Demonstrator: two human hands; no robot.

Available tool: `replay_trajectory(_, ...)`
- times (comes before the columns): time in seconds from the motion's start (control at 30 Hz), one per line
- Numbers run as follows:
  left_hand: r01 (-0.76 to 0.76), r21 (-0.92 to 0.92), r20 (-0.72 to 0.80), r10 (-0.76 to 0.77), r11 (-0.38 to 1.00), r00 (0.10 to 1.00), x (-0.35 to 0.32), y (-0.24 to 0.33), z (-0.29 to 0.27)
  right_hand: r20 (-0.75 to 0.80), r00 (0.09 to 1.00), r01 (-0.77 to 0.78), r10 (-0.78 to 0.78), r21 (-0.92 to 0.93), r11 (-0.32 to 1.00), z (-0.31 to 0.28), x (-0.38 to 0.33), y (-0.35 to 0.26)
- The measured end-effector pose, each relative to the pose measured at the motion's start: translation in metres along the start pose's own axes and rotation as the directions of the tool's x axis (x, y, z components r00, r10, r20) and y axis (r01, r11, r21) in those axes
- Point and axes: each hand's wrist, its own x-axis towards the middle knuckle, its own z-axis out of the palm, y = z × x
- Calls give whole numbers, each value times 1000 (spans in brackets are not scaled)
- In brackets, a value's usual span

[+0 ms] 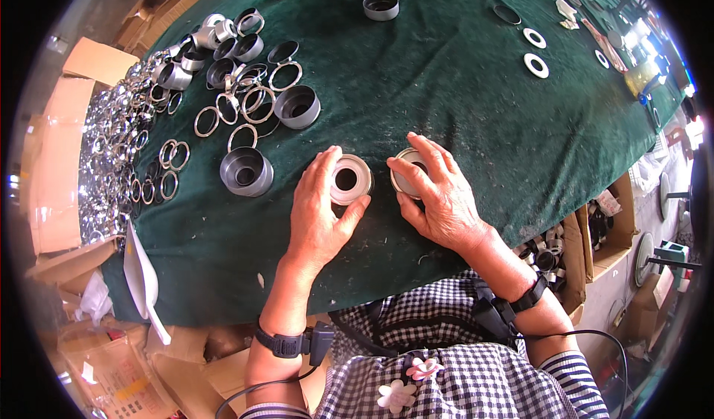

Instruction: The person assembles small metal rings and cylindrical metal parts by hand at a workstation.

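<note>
Side by side at the near middle of the green cloth are two round metal parts. My left hand (318, 214) curls around the left one, a pale ring-shaped part (361, 176) with a dark hole in its middle, thumb at its near side and fingers along its left edge. Around the right one, a similar round part (402, 183), my right hand (444, 202) is closed, its fingers covering much of the top. Left of my left hand stands a grey metal cup (255, 169) with a dark inside, and another grey cup (308, 114) sits farther off.
Loose metal rings (207, 121) and more cups lie at the left, beside a heap of shiny rings (104, 159) near cardboard (56, 166). White flat washers (535, 65) rest at the far right. A white scoop (140, 270) leans at the left edge; a parts box (573, 270) stands lower right.
</note>
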Motion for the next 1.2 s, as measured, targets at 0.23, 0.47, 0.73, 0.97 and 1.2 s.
replay_trajectory(0.23, -131, 127, 90, 120, 983, 989, 16, 2, -38, -139, 983, 107, -116, -71, 992, -57, 30, -16)
replay_trajectory(0.47, -195, 367, 205, 125, 910, 971, 13, 13, 4, 42, 991, 135, -129, -191, 972, -10, 21, -1)
replay_trajectory(0.73, -117, -27, 31, 117, 993, 993, 6, -8, -9, 139, 984, 129, -106, -161, 979, 5, 16, 7)
replay_trajectory(0.97, -64, -170, -51, 56, 983, 997, 4, 9, 6, 139, 984, 116, -109, -41, 992, -15, 17, -14)
replay_trajectory(1.2, -101, -415, 68, 142, 904, 988, 7, 80, 42, 14, 1000, 25, -26, 47, 999, -61, -45, -6)
